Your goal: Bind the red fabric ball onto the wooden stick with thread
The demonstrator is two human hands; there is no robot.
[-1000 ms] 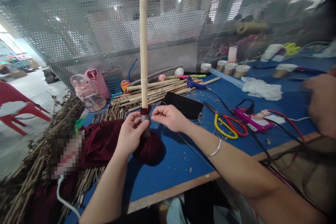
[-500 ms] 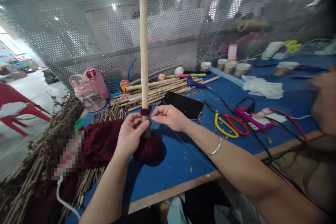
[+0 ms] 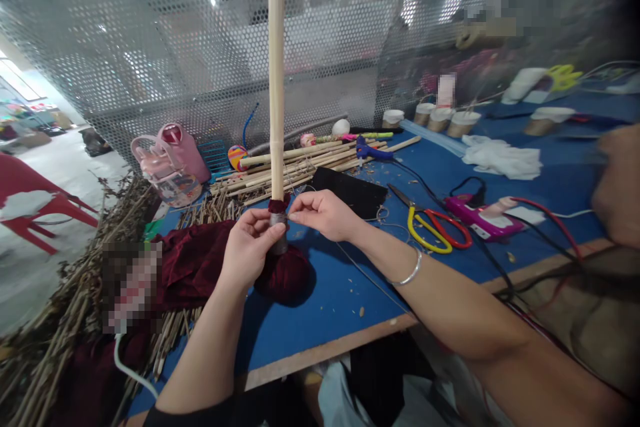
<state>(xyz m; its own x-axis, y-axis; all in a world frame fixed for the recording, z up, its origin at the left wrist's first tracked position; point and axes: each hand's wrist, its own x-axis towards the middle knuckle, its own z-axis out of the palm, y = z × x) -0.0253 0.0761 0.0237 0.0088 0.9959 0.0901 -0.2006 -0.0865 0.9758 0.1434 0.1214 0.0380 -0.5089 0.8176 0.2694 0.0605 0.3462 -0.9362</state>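
Observation:
A pale wooden stick [image 3: 276, 80] stands upright, its lower end tucked into a dark red, velvet-like fabric ball [image 3: 286, 275] resting on the blue table. Grey cord [image 3: 279, 219] is wound around the fabric neck at the stick's base. My left hand [image 3: 251, 240] grips this wrapped neck between thumb and fingers. Close beside it on the right, my right hand [image 3: 323, 215] pinches the cord, and a loose length trails below toward the table's front edge. More dark red cloth [image 3: 195, 260] lies left of my left hand.
Yellow-and-red-handled scissors [image 3: 433, 230], a purple power strip [image 3: 483, 217] and a blue glue gun [image 3: 373, 150] lie to the right. Wooden sticks [image 3: 310, 163] are piled behind, beside a black cloth [image 3: 347, 190]. A pink bag [image 3: 173, 167] and dried stems [image 3: 120, 213] sit left.
Both hands stay at the wrapped neck, the right still pinching the cord close to it. The whole view has shifted slightly; little else differs.

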